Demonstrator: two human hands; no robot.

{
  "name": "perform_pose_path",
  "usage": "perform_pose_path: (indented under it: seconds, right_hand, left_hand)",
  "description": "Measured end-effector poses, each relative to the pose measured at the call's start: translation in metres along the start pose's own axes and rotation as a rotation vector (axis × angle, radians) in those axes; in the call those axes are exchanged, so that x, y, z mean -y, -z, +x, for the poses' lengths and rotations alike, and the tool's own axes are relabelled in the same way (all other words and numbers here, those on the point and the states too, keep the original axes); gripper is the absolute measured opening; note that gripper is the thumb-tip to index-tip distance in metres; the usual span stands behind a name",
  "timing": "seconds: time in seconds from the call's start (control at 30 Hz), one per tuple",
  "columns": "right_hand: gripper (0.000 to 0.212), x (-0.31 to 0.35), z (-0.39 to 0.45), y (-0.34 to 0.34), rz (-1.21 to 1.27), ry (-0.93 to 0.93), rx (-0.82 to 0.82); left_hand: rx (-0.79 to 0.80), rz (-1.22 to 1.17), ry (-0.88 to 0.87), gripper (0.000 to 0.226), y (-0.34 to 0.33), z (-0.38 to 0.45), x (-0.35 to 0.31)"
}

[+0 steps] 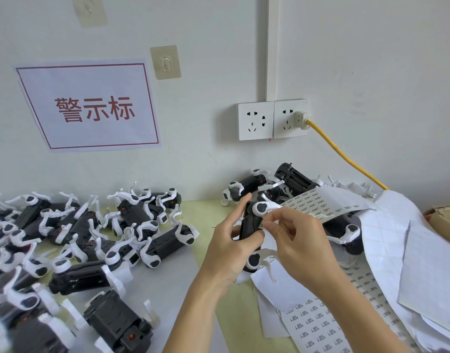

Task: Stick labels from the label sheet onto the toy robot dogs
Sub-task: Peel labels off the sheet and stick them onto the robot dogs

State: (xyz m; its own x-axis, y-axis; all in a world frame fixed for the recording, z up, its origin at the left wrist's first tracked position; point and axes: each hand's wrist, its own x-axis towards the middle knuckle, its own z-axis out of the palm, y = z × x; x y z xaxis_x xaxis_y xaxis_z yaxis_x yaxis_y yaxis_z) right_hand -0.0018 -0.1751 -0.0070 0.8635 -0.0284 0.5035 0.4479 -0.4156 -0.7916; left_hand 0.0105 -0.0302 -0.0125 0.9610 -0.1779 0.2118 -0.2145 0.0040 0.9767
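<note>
My left hand (227, 240) grips a black-and-white toy robot dog (252, 226), held upright in front of me, index finger stretched up along its side. My right hand (295, 238) pinches a small clear label (268, 220) against the dog's black body. A label sheet (318, 203) with rows of small printed labels lies curled just behind my right hand. More label sheets (318, 327) lie flat on the table below my right forearm.
A large pile of robot dogs (86, 240) covers the table's left side. A smaller pile (277, 184) sits at the back by the wall. Peeled white backing sheets (402, 250) are heaped on the right, beside a cardboard box (445, 215). A yellow cable (346, 156) runs from the wall socket.
</note>
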Motion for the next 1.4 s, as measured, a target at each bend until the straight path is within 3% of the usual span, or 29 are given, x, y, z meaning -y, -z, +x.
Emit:
perform_pose_path:
  seconds: [0.9, 1.4]
  right_hand:
    - [0.027, 0.002, -0.003, -0.007, -0.137, 0.021, -0.091]
    - [0.021, 0.009, -0.004, -0.014, -0.13, -0.092, -0.213]
  left_hand:
    - [-0.077, 0.055, -0.021, 0.05, -0.006, -0.001, -0.006]
    - [-0.085, 0.059, -0.016, 0.052, -0.004, -0.004, -0.006]
